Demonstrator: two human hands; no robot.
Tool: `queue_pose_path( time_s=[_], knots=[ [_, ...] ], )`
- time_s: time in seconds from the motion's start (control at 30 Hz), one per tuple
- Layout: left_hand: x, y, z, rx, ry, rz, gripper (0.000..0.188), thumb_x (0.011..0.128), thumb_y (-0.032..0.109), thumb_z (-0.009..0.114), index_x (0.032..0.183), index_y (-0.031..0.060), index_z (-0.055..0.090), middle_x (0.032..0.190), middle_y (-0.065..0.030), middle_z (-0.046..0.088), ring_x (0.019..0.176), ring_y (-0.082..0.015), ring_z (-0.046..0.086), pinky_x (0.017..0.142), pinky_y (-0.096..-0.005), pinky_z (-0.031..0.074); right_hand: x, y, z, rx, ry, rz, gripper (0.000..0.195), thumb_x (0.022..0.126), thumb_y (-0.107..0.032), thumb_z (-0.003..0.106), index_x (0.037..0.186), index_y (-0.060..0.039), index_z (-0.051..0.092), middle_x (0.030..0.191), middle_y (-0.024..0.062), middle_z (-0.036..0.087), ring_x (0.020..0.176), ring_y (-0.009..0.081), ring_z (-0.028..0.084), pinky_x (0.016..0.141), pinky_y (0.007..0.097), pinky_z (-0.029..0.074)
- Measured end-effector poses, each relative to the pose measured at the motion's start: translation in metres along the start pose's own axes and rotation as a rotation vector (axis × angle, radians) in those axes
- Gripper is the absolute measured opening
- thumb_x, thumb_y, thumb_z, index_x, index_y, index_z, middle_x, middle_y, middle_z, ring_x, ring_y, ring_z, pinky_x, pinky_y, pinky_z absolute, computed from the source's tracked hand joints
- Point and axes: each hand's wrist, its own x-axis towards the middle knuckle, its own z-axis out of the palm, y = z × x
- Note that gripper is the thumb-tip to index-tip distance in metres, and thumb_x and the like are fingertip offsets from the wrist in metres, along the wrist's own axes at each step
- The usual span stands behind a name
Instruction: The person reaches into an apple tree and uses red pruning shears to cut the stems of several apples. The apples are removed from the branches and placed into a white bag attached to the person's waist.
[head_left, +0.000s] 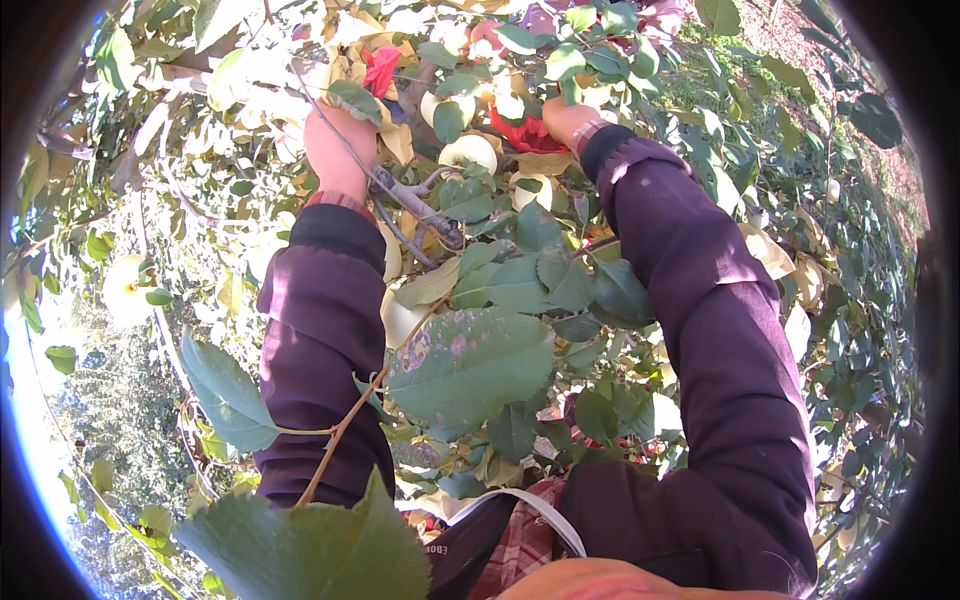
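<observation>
Both my arms reach up among the branches of an apple tree. My left hand (341, 142) is at the upper left behind a thin bare twig, its fingers hidden by leaves. Just beyond it shows a crumpled red piece (381, 71) of thin, paper-like material; whether the hand touches it is not visible. My right hand (570, 120) is curled at the edge of another red paper-like piece (531, 135), which looks hollow and open. Between the hands hang pale yellow apples, one at the centre (469, 152), another just below (532, 191) and one above, partly covered by a leaf (449, 122).
A thick grey branch (412, 201) runs between my forearms. Large green leaves (472, 360) on a brown twig (341, 431) hang close before me. Another pale apple (127, 289) hangs at the left. Sunlit ground (892, 142) shows at the upper right.
</observation>
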Motion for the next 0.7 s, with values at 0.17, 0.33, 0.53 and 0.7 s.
queue_pose_path(
  time_s=[0.17,0.33,0.53,0.7],
  knots=[
    [-0.019,-0.009,-0.028,0.072,0.028,-0.102,0.032,0.077,0.024,0.067,0.09,-0.0041,0.06,0.087,-0.0242,0.065,0.085,-0.0397,0.064,0.074,-0.0439,0.05,-0.103,-0.064,-0.145,-0.159,0.114,-1.147,0.015,0.077,-0.004,0.053,0.083,0.0018,0.066,0.07,0.019,0.064,0.065,0.0305,0.066,0.053,0.0391,0.05],
    [-0.03,0.014,-0.045,0.044,0.063,-0.139,0.028,0.078,0.023,0.065,0.092,-0.0008,0.061,0.09,-0.0225,0.065,0.087,-0.0397,0.063,0.075,-0.044,0.05,-0.112,-0.122,-0.185,-0.15,1.011,-1.115,0.018,0.086,-0.013,0.052,0.075,-0.0008,0.061,0.062,0.0099,0.06,0.061,0.0219,0.062,0.059,0.0368,0.05],
    [-0.025,-0.018,-0.021,-0.034,0.1,-0.072,0.032,0.082,0.029,0.064,0.094,0.0001,0.061,0.091,-0.0228,0.064,0.088,-0.0407,0.061,0.077,-0.0434,0.048,-0.194,-0.185,-0.088,0.812,0.482,-0.761,0.018,0.086,-0.016,0.054,0.095,-0.003,0.064,0.086,0.0195,0.065,0.085,0.0366,0.063,0.075,0.0437,0.051],
    [-0.029,0.008,-0.039,-0.223,0.119,-0.313,0.063,0.082,0.054,0.065,0.095,-0.0073,0.056,0.092,-0.0273,0.062,0.087,-0.0421,0.061,0.079,-0.0436,0.046,-0.213,-0.188,-0.049,0.787,0.448,-0.968,0.027,0.087,-0.021,0.055,0.107,-0.0049,0.062,0.096,0.0193,0.065,0.091,0.0369,0.062,0.078,0.0417,0.049]
  ],
)
